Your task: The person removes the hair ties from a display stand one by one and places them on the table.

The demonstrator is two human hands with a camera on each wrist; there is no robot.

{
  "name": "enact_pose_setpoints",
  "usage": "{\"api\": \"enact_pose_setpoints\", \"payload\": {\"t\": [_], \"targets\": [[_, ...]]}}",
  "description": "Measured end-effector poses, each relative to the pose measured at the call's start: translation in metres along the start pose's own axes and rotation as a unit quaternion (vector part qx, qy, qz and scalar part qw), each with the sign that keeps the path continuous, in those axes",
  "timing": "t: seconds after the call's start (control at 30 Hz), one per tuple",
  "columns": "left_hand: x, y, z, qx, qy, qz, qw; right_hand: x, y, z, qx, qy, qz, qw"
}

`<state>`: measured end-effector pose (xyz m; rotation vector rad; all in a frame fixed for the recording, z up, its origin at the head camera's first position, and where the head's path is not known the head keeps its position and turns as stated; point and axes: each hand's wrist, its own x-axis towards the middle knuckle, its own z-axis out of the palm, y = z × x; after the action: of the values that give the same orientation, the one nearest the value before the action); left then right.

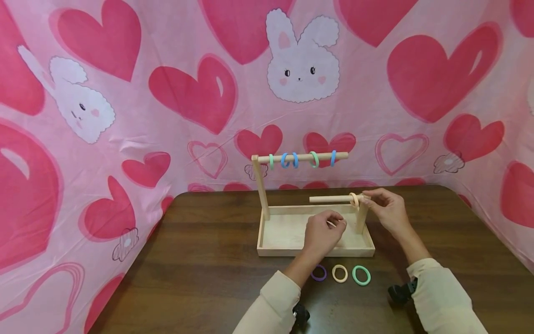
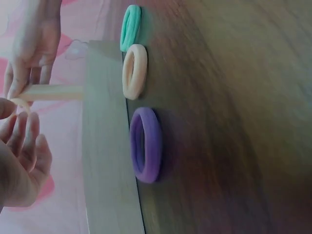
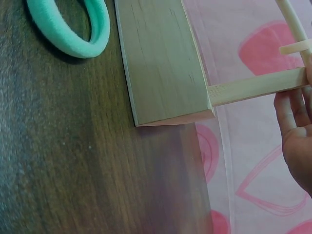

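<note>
The right hand (image 1: 388, 211) pinched the top of the right post (image 1: 360, 221), where the lower bar (image 1: 329, 199) met it; its grip was narrow, thumb and fingers closed on the wood. Just beside those fingers, a cream ring (image 3: 294, 47) hung around the lower bar, close to the post and well away from the bar's free end.

The left hand (image 1: 324, 234) was held over the tray (image 1: 275, 253), below and to the left of that ring, with its thumb and fingers bent toward each other. A pale sliver showed between them in the head view, but whether this grip held a ring could not be told.

The left post (image 1: 261, 190), the taller one, carried the upper bar (image 1: 303, 157). Five rings hung along it, spaced apart: outward from the post came a green ring (image 1: 271, 161), two blue rings (image 1: 296, 160), another green ring (image 1: 316, 158) and a last blue ring (image 1: 333, 158) near the free end.

On the table (image 1: 200, 250), in front of the tray, three more rings lay flat in a row: a purple ring (image 2: 153, 146) near the left forearm, a second cream ring (image 2: 140, 73) in the middle and a third green ring (image 2: 136, 29) on the right. Behind the table hung a pink cloth (image 1: 167, 28) printed with hearts and rabbits.
</note>
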<state>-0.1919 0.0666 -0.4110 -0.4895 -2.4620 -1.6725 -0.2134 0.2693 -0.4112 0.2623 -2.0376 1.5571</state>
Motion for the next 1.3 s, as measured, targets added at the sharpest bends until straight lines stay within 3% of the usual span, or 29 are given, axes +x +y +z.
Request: {"api": "enact_pose_setpoints", "payload": {"t": [0.57, 0.7, 0.93, 1.3], "targets": [[0.015, 0.016, 0.027, 0.098, 0.061, 0.035, 0.9927, -0.001, -0.001, 0.000, 0.026, 0.001, -0.004, 0.9996], [0.019, 0.020, 0.031, 0.130, 0.079, 0.041, 0.9875, -0.001, 0.001, 0.000, 0.025, 0.000, -0.005, 0.9997], [0.025, 0.025, 0.034, 0.211, 0.102, 0.058, 0.9705, -0.001, 0.001, 0.000, 0.020, 0.006, -0.008, 0.9997], [0.028, 0.028, 0.038, 0.248, 0.094, 0.082, 0.9607, -0.002, -0.002, 0.001, 0.022, 0.010, -0.003, 0.9997]]}}
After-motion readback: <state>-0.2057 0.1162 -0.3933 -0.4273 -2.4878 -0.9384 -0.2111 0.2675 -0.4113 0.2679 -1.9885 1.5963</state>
